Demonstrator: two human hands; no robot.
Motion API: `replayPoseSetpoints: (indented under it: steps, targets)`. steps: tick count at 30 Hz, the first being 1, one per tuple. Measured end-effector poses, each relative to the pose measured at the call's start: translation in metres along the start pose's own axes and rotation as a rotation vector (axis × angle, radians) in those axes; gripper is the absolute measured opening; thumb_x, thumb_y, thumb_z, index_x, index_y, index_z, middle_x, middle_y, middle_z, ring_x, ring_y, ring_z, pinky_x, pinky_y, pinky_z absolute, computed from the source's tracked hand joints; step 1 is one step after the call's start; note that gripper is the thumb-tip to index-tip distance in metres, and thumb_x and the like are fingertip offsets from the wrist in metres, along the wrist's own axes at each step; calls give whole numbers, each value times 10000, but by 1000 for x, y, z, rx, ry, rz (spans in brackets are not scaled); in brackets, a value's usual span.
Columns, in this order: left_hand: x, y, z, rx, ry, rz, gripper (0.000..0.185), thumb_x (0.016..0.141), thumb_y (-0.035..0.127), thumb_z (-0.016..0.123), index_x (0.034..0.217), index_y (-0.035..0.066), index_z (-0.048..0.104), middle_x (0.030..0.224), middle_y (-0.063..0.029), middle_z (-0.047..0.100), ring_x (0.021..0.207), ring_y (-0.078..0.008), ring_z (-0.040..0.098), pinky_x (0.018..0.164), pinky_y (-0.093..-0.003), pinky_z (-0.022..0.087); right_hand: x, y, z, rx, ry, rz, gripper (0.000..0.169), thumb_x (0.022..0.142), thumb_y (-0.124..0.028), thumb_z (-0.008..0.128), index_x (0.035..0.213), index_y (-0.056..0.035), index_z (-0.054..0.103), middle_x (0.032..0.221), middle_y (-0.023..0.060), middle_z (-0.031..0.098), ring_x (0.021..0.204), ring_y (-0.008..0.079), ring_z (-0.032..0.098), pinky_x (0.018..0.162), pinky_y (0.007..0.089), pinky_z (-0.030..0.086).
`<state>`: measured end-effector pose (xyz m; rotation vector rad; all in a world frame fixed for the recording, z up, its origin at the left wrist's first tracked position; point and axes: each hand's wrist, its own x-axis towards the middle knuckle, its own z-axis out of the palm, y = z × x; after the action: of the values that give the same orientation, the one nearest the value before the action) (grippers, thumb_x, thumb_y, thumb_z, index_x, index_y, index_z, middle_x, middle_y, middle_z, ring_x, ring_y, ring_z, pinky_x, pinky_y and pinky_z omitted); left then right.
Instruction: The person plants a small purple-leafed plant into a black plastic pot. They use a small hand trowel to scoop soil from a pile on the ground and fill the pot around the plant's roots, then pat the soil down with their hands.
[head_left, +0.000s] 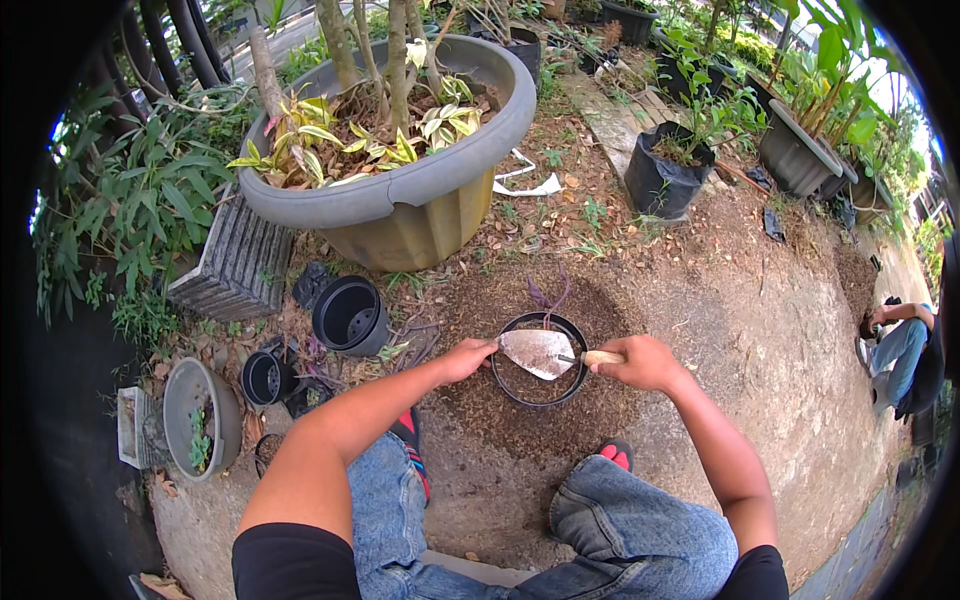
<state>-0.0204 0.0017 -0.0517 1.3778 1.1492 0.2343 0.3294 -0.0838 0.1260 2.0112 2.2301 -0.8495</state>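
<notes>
A black plastic plant pot (538, 403) stands on a patch of loose brown soil (480, 427) between my feet, with soil inside it. From its far side rises a purple-stemmed plant cutting (559, 294). My right hand (637, 363) grips the wooden handle of a pointed masonry trowel (536, 352). The trowel's soil-smeared blade lies flat across the pot's opening, its tip toward the left. At the pot's left rim is my left hand (466, 361), holding the rim with its fingers close to the blade tip. Part of its grip is hidden.
A large cracked planter (405, 232) with a tree stands ahead. Empty black pots (351, 315), a grey round pot (229, 420) and a ribbed concrete planter (232, 255) lie left. A black grow bag (664, 176) is ahead right. Another person (904, 352) sits at far right.
</notes>
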Motion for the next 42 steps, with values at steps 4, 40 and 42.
replayPoseSetpoints:
  steps: [4,40,42]
  targets:
    - [-2,-5,-6,39,-11,40,684,1035,660,495,1372,87,654,1196,-29,704,969,-162,662,808,-349,549,-7,-10,3,42,-38,47,474,857,-604,731,1202,-284,781,1026,105,785,1020,320,737,893,452,570]
    - [-12,19,0,7,-18,-31,746,1023,705,468,1299,45,680,1215,-59,714,942,-172,677,813,-357,538,-8,7,-1,-57,-57,-95,446,848,-586,752,1150,-260,796,975,131,775,946,343,735,842,467,574]
    - [-11,19,-1,18,-48,-33,747,1023,704,469,1307,45,677,1220,-61,712,948,-174,676,814,-361,537,-8,8,3,-123,-42,-165,443,845,-582,753,1152,-265,793,950,127,773,924,342,736,831,472,576]
